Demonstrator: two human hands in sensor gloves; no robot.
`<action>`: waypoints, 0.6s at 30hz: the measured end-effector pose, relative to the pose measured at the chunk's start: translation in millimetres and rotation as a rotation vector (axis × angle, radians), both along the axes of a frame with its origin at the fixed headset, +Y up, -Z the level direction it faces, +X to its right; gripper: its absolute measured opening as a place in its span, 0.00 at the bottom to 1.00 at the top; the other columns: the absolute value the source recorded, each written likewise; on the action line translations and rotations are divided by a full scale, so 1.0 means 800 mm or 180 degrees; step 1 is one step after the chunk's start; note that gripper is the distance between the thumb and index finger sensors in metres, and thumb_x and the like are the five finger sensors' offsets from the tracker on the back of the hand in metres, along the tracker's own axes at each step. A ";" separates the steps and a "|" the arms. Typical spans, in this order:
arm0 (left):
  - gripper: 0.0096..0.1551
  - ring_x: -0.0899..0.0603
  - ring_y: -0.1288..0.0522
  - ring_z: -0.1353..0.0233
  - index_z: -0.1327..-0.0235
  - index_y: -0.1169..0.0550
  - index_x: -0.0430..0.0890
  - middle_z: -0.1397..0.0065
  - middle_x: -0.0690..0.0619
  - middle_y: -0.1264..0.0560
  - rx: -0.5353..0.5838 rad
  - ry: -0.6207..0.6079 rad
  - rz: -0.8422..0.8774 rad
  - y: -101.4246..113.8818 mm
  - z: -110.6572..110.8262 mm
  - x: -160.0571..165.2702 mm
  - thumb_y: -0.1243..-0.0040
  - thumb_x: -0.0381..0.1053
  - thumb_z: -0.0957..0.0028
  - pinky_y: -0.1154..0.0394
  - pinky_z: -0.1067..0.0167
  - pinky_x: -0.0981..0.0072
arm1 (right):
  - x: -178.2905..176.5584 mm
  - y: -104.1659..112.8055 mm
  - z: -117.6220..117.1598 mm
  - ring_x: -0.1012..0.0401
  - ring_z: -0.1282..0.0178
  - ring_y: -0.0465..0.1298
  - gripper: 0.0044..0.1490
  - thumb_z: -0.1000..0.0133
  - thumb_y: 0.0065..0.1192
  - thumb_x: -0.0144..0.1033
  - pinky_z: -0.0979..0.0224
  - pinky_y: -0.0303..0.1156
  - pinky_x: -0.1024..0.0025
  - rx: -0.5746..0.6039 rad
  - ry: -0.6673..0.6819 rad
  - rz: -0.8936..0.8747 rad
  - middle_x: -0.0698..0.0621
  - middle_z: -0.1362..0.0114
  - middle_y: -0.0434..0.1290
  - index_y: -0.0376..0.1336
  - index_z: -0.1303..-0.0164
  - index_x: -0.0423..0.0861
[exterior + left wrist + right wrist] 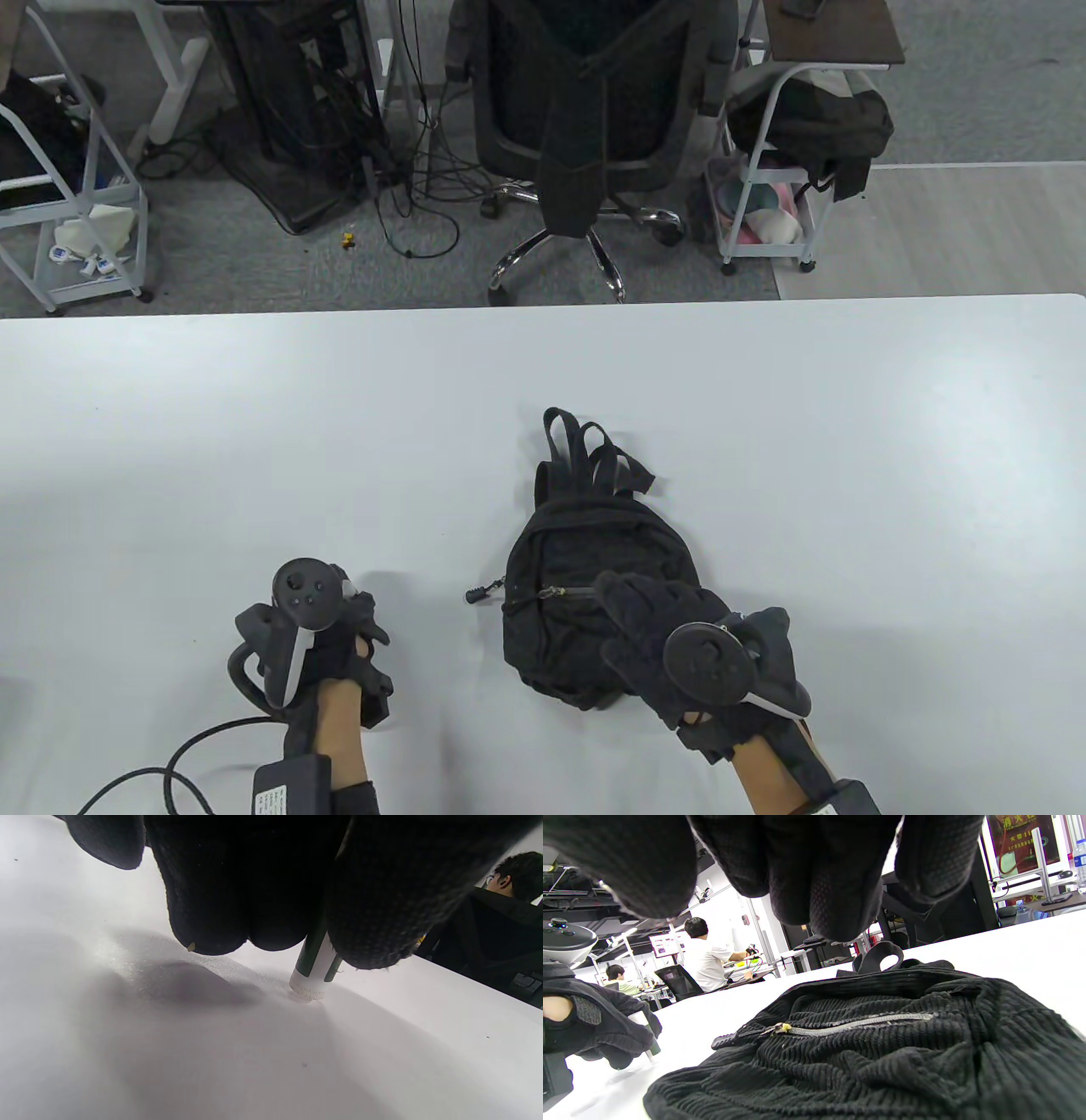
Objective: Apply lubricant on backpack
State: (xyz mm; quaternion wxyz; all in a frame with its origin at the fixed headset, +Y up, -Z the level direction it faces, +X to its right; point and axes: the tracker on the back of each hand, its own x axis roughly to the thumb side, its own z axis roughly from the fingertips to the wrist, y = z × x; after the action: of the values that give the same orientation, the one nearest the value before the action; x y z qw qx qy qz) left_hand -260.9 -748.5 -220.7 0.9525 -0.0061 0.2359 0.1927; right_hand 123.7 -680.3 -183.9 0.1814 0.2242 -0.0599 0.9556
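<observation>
A small black corduroy backpack [585, 586] lies flat on the white table [254, 424], straps pointing away from me. Its front pocket zip [857, 1022] is closed, with the puller [484, 592] at the left end. My right hand [645, 611] is spread open over the backpack's lower right part; in the right wrist view its fingers [797, 878] hang above the fabric and hold nothing. My left hand [361, 624] is left of the backpack and grips a green and white lubricant stick [316, 967] upright, its white end touching the table.
A black cable [170, 764] runs over the table's near left corner to my left wrist. Beyond the far edge stand an office chair [585, 127] and wheeled racks [764, 212]. People sit at desks in the background of the right wrist view.
</observation>
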 end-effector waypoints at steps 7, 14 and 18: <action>0.32 0.35 0.14 0.44 0.42 0.16 0.45 0.42 0.47 0.16 0.0004 0.0006 0.0014 -0.004 0.001 -0.002 0.19 0.53 0.60 0.33 0.34 0.24 | 0.000 -0.001 0.000 0.53 0.32 0.82 0.42 0.51 0.70 0.59 0.30 0.73 0.46 -0.0018 0.0002 0.0007 0.55 0.26 0.72 0.61 0.25 0.59; 0.43 0.30 0.18 0.38 0.32 0.22 0.43 0.31 0.40 0.23 0.0135 -0.0044 0.0125 0.017 0.007 -0.002 0.19 0.58 0.61 0.34 0.34 0.24 | 0.000 -0.001 0.000 0.53 0.32 0.82 0.43 0.51 0.70 0.59 0.30 0.73 0.46 0.0004 0.0012 0.0010 0.54 0.26 0.72 0.61 0.25 0.59; 0.48 0.26 0.24 0.32 0.27 0.27 0.42 0.23 0.34 0.33 0.0812 -0.0312 0.0144 0.066 0.027 0.006 0.24 0.63 0.57 0.35 0.33 0.24 | 0.003 0.002 0.000 0.53 0.32 0.82 0.42 0.51 0.70 0.59 0.30 0.73 0.46 0.0030 -0.0002 -0.0032 0.55 0.26 0.72 0.61 0.25 0.59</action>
State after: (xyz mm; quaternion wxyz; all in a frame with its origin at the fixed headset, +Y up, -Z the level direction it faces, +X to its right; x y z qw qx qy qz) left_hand -255.8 -695.8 -199.3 0.9513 0.1004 0.1624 0.2420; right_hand 125.8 -678.6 -183.9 0.1851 0.2244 -0.0655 0.9545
